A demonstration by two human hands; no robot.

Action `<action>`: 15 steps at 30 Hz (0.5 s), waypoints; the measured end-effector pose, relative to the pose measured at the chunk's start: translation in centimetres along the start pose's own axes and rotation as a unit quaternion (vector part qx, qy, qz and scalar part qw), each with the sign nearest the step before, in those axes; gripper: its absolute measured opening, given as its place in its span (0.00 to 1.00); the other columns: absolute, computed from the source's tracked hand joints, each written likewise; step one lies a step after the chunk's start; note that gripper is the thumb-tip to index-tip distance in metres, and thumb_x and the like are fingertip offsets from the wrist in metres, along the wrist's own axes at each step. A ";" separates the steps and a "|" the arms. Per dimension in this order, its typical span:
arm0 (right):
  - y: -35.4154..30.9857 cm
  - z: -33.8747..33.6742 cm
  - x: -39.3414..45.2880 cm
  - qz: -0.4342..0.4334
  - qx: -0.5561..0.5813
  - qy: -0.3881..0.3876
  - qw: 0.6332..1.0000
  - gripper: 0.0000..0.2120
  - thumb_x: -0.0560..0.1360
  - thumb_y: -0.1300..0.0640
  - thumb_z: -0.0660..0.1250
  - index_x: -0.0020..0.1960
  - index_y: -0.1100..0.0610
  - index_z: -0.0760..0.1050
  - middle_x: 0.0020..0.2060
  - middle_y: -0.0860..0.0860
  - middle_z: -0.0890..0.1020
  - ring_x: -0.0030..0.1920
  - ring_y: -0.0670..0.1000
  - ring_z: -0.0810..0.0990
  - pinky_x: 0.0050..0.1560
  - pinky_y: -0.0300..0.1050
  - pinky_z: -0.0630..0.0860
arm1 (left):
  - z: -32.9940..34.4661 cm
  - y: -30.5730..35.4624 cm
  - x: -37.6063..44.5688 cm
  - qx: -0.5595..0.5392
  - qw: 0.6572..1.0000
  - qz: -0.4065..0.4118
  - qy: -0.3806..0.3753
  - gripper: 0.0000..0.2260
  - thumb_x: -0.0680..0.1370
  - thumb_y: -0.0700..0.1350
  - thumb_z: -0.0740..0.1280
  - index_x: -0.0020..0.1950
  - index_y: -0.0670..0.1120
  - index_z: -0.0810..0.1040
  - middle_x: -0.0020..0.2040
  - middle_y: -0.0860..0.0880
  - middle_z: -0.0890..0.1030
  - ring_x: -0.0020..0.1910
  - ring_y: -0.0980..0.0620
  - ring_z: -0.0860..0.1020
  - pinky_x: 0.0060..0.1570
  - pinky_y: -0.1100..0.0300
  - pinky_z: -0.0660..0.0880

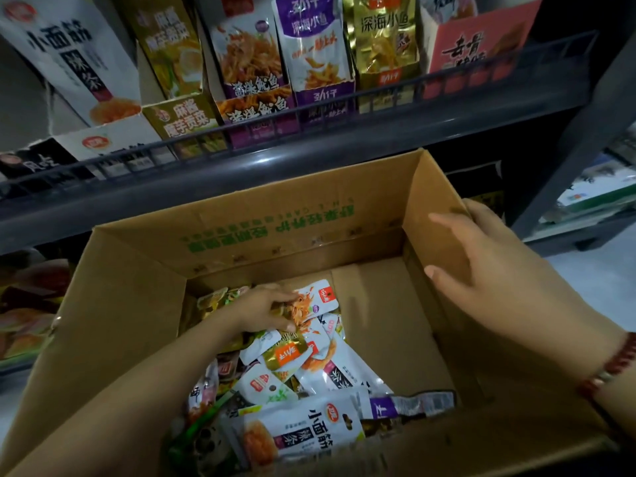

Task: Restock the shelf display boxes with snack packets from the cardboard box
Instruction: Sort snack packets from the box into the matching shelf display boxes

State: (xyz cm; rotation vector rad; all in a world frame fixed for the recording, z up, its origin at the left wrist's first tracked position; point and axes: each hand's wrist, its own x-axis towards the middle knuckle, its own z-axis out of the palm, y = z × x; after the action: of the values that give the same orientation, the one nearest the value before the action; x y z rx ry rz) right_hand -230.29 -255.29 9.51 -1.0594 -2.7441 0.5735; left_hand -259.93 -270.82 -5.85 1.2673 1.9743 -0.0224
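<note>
Restock looks mid-way at best: the cardboard box [137, 270] holds a loose heap of snack packets [303, 373] piled from centre toward 6–7 o'clock, while its floor toward 3 o'clock is bare. Shelf display boxes [309, 63] at 12 o'clock look partly filled; how much room is left in each I can't tell. Left hand [266, 309] is down in the box, fingers curled around a white packet with orange snack art [318, 299] at the top of the heap, not yet lifted. Right hand [481, 256] rests on the box's right wall at 3 o'clock, fingers straight and relaxed, holding nothing, likely steadying it. Edges to mind: the box's tall far flap at 12 o'clock and the shelf's wire rail [309, 111] just above it; any packet must clear both. Open room is straight up from the centre of the box.
</note>
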 end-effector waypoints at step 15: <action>0.1 0.3 0.1 0.000 -0.011 -0.001 1.000 0.32 0.75 0.45 0.63 0.76 0.47 0.55 0.75 0.50 0.54 0.70 0.53 0.64 0.60 0.49 0.72 | 0.4 1.1 0.9 0.005 0.998 -0.047 -0.032 0.48 0.65 0.55 0.80 0.77 0.49 0.56 0.76 0.48 0.58 0.74 0.46 0.60 0.70 0.56 0.61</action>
State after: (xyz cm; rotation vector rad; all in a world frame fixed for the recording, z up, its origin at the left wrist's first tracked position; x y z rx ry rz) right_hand -230.36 -255.28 9.23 -1.0642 -2.7575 0.5454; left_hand -258.99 -269.72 -6.25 1.1657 1.9793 -0.1182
